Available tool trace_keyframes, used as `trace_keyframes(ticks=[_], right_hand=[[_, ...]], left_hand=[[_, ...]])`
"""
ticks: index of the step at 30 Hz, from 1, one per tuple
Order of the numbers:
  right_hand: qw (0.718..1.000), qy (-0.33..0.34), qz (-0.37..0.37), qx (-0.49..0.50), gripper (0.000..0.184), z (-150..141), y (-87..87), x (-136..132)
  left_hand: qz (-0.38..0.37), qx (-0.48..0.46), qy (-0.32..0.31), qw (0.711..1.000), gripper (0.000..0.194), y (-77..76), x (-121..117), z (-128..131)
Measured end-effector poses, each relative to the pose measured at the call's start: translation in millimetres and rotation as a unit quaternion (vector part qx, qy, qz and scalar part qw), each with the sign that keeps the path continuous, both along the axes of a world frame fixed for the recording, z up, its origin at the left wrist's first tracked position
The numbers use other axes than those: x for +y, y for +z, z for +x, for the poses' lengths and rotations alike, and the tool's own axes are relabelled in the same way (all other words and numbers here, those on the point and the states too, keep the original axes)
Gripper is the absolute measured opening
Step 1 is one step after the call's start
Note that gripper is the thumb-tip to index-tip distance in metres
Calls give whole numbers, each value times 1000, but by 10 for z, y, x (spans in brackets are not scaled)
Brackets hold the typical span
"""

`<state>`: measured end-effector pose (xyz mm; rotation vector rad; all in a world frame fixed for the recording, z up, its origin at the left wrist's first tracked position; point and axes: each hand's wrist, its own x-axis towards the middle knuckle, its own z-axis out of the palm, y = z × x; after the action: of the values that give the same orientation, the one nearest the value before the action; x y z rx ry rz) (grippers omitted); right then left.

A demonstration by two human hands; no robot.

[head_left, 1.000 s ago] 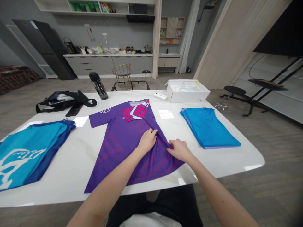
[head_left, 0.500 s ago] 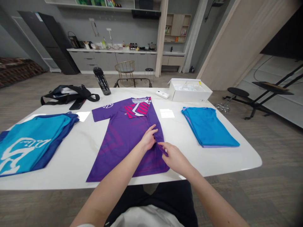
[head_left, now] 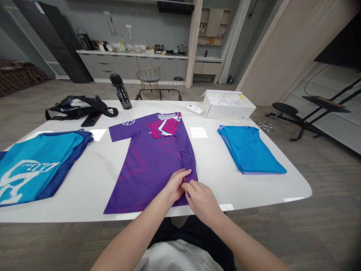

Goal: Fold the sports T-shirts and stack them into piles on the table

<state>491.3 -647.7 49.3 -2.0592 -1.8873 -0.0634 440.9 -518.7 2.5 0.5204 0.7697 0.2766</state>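
A purple T-shirt (head_left: 152, 162) lies spread on the white table, neck away from me, one short sleeve out to the left. Its right side is folded inward, and the red-and-white patterned sleeve (head_left: 166, 126) rests across the chest. My left hand (head_left: 177, 185) lies on the lower right part of the shirt, fingers stretched out, thumb apart. Beside it, my right hand (head_left: 201, 199) has its fingers curled together at the shirt's right edge, close to the hem. The cloth between those fingertips is mostly hidden.
Folded blue cloth (head_left: 251, 148) lies to the right, and teal and navy shirts (head_left: 42, 158) to the left. Along the table's far side are a black bag (head_left: 76, 107), a phone (head_left: 90, 119), a dark bottle (head_left: 121, 92), a white remote (head_left: 194, 109) and a white box (head_left: 228, 105).
Both hands have moved down along the shirt's right edge toward the hem and closer together. That side now lies flatter, folded inward. The view has shifted slightly.
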Motion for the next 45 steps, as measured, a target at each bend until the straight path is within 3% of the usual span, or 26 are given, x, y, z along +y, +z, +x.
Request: trace_keyframes(ticks=[3, 7, 11, 16, 18, 20, 23, 25, 30, 34, 45], right_hand=[[998, 50, -22, 28, 26, -2, -46, -2], [997, 58, -21, 46, 33, -24, -148, -27], [998, -47, 10, 47, 36, -84, -286, -141], [986, -141, 67, 64, 38, -137, -517, -313], [978, -167, 94, 78, 41, -117, -602, -358], [973, -178, 106, 104, 38, -80, -656, -394], [972, -169, 96, 134, 30, -22, -674, -444], [973, -165, 85, 138, 28, 7, -665, -477], [982, -139, 64, 112, 27, 40, -653, -543], [987, -126, 53, 88, 29, 38, -637, -572], [966, -237, 58, 88, 29, -182, -594, -421]], left_hand=[[-1, 29, -48, 998, 33, -5, 16, -110], [-11, 24, 0, 1000, 29, 12, 41, -194], [-48, -33, 59, 997, 18, 30, 0, -275], [-71, -28, 17, 997, 22, 31, -93, -393], [-32, -38, -2, 999, 28, 7, -146, -436], [59, -29, -2, 998, 39, -29, -195, -483], [224, 27, 26, 974, 67, -72, -241, -565], [288, 55, 28, 955, 74, -80, -254, -616], [326, 97, 1, 940, 27, -105, -258, -682], [359, 126, -1, 925, 22, -139, -244, -714], [217, 55, 43, 974, 40, 283, -276, -792]])
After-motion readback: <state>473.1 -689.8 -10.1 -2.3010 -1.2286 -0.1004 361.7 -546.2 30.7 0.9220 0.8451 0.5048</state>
